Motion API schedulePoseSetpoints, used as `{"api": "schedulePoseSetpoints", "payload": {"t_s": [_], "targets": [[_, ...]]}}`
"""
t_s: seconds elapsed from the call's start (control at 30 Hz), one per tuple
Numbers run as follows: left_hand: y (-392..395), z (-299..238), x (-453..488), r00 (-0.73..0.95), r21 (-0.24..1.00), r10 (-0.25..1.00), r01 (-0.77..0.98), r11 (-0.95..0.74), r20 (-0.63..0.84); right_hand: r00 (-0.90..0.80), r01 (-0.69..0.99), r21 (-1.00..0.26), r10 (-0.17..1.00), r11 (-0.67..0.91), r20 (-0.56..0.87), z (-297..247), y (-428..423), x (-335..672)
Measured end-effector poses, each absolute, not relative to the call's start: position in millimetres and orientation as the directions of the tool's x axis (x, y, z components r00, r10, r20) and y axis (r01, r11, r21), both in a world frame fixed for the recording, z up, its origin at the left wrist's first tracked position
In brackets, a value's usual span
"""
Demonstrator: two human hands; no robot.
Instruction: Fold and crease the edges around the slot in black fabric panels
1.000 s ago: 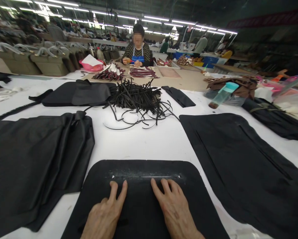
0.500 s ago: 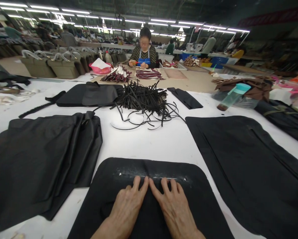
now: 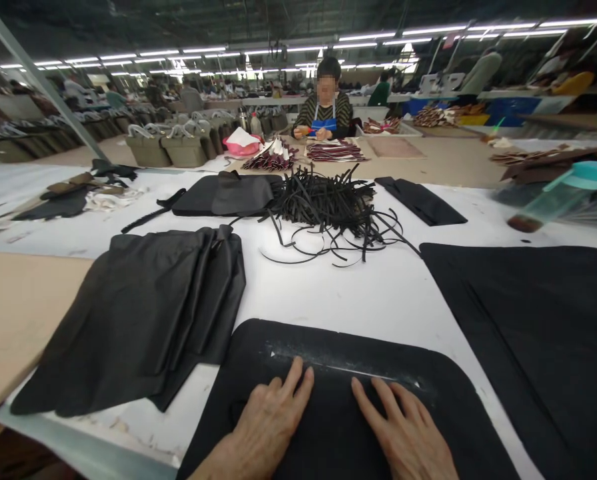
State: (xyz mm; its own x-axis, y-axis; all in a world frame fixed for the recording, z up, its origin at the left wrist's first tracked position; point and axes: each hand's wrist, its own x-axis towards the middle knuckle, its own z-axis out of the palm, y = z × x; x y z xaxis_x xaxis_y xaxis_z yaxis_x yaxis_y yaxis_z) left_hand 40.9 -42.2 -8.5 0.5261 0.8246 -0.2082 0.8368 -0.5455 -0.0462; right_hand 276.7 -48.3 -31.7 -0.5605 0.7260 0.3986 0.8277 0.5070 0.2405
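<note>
A black panel with rounded corners [image 3: 338, 427] lies flat in front of me on the white tabletop. Along its far part runs a narrow pale slit [image 3: 348, 371] with whitish smears around it. My left hand [image 3: 273, 413] rests on the panel, fingertips just below the slit's left part, fingers stretched. To the right, my right hand [image 3: 403, 420] lies on the same panel with its fingers spread, tips near the slit's right part. Neither hand grips anything. A gap of bare black material separates the two hands.
Stacked black pieces [image 3: 143, 313] lie at left, a large black panel [image 3: 543, 333] at right. Beyond are a heap of black strips [image 3: 328, 200], a black folded piece [image 3: 421, 200] and a bottle with a turquoise lid [image 3: 563, 193]. A person [image 3: 326, 110] sits opposite.
My hands have moved apart along the slit; earlier their index fingers met near its middle. The view has turned left, so everything sits farther right.
</note>
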Motion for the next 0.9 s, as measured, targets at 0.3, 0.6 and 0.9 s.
{"api": "schedulePoseSetpoints", "payload": {"t_s": [0.3,0.6,0.9], "targets": [[-52.5,-18.1,-5.4,0.389,-0.162,0.909,0.898,-0.41,-0.148,-0.507,0.86,0.124,0.796,0.495,0.331,-32.0,-54.6,295.9],[-47.7,-11.4,-12.6,0.229,-0.079,0.942,0.964,-0.254,-0.244,-0.364,0.929,0.033,0.889,0.37,0.276,-33.1,-62.8,337.2],[-54.4,7.0,-3.0,0.375,0.403,0.869,0.776,-0.485,0.323,-0.104,0.822,-0.545,0.985,0.162,0.136,20.3,-68.3,300.7]]}}
